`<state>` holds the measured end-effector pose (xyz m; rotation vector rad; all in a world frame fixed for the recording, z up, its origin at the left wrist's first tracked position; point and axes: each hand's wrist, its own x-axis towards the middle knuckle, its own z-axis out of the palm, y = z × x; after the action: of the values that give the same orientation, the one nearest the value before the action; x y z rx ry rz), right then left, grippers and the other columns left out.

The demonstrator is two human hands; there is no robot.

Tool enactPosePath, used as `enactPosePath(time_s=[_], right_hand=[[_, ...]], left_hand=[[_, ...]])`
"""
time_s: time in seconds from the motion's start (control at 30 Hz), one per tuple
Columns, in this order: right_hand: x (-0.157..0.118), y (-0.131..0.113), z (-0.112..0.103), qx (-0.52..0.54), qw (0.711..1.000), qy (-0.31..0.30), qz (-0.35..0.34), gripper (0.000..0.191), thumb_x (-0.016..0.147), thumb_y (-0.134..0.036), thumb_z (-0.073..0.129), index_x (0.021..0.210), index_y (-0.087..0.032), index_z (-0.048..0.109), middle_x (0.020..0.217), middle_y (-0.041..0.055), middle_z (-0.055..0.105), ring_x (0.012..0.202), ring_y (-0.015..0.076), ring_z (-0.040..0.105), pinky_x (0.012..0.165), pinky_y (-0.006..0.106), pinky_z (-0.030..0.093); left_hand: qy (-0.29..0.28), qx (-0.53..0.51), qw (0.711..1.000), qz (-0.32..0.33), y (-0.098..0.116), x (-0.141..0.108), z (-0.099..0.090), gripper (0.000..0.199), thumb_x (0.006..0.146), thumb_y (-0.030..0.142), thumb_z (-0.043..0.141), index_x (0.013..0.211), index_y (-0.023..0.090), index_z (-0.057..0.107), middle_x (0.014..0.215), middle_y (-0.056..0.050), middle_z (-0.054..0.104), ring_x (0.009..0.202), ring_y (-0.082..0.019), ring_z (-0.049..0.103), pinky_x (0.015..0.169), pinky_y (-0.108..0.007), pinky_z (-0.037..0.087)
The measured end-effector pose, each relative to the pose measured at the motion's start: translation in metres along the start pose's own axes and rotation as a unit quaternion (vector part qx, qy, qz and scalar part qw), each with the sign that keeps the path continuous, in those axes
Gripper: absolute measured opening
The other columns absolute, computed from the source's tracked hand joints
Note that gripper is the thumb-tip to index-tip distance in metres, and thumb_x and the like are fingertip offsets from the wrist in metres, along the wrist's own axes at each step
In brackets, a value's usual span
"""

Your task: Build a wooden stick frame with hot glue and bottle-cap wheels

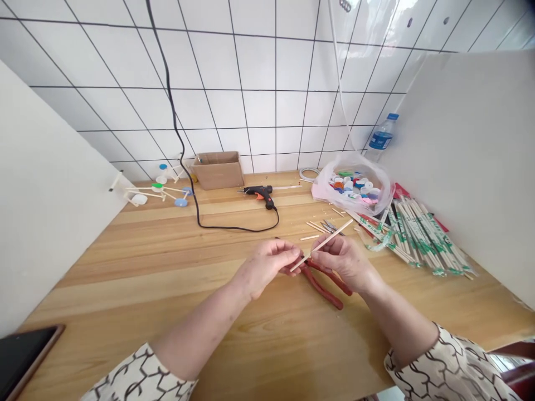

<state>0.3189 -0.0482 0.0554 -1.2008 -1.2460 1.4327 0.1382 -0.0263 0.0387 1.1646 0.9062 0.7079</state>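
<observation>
the left hand [267, 264] and right hand [346, 260] pinch 1 bare stick [334, 235], fingertips closed on it, above the red pliers [324, 291]. joined stick-and-cap pieces [157, 186] at far left look complete; at right, many wrapped chopsticks [428, 234] and bagged caps [358, 182] look unused.

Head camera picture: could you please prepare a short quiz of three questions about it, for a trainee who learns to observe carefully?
1. What does the right hand hold?
2. True or false: in the picture, the black glue gun lies to the right of the cardboard box.
3. Where is the pile of coloured caps?
A) in the cardboard box
B) in the plastic bag
C) in the water bottle

Key: 1. a thin wooden stick; 2. true; 3. B
</observation>
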Motion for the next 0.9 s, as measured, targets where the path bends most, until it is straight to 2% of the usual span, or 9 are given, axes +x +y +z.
enactPosePath(time_s=[0.13,0.27,0.4,0.57,0.9], right_hand=[[-0.004,0.010,0.010,-0.013,0.999,-0.046,0.023,0.025,0.068,-0.035,0.073,0.072,-0.015,0.059,0.056,-0.0028,0.059,0.042,0.0072,0.045,0.040,0.020,0.028],[-0.009,0.014,0.016,-0.035,0.996,-0.074,0.034,0.023,0.073,-0.035,0.070,0.077,-0.016,0.058,0.058,-0.0026,0.061,0.036,0.0044,0.038,0.035,0.019,0.021],[-0.011,0.010,0.022,-0.044,0.996,-0.074,0.026,0.023,0.067,-0.030,0.075,0.072,-0.015,0.059,0.058,-0.0024,0.061,0.045,0.0060,0.045,0.042,0.019,0.031],[-0.011,0.011,0.025,-0.046,0.996,-0.072,0.030,0.021,0.068,-0.032,0.072,0.071,-0.016,0.059,0.060,-0.0020,0.062,0.057,0.0110,0.055,0.054,0.022,0.041],[-0.011,0.013,0.028,-0.073,0.994,-0.066,0.037,0.018,0.068,-0.029,0.068,0.070,-0.016,0.056,0.059,-0.0022,0.059,0.055,0.0106,0.053,0.053,0.022,0.039]], left_hand=[[0.014,-0.065,0.997,-0.031,0.001,-0.022,0.005,0.035,0.065,0.043,0.076,0.074,0.012,0.064,0.066,-0.003,0.066,0.056,-0.011,0.058,0.060,-0.028,0.048],[0.030,-0.092,0.994,-0.043,-0.001,-0.032,0.008,0.032,0.062,0.039,0.077,0.071,0.013,0.063,0.062,-0.001,0.064,0.050,-0.009,0.053,0.053,-0.025,0.044],[0.042,-0.097,0.993,-0.048,-0.004,-0.038,0.011,0.028,0.062,0.035,0.075,0.069,0.013,0.060,0.059,0.000,0.061,0.049,-0.007,0.049,0.048,-0.021,0.037],[0.045,-0.095,0.993,-0.057,-0.007,-0.040,0.013,0.027,0.064,0.036,0.071,0.069,0.013,0.057,0.059,0.000,0.060,0.046,-0.006,0.045,0.044,-0.020,0.031],[0.042,-0.086,0.992,-0.078,-0.017,-0.041,0.014,0.024,0.071,0.035,0.065,0.073,0.015,0.054,0.058,0.003,0.055,0.044,-0.004,0.036,0.043,-0.018,0.021]])
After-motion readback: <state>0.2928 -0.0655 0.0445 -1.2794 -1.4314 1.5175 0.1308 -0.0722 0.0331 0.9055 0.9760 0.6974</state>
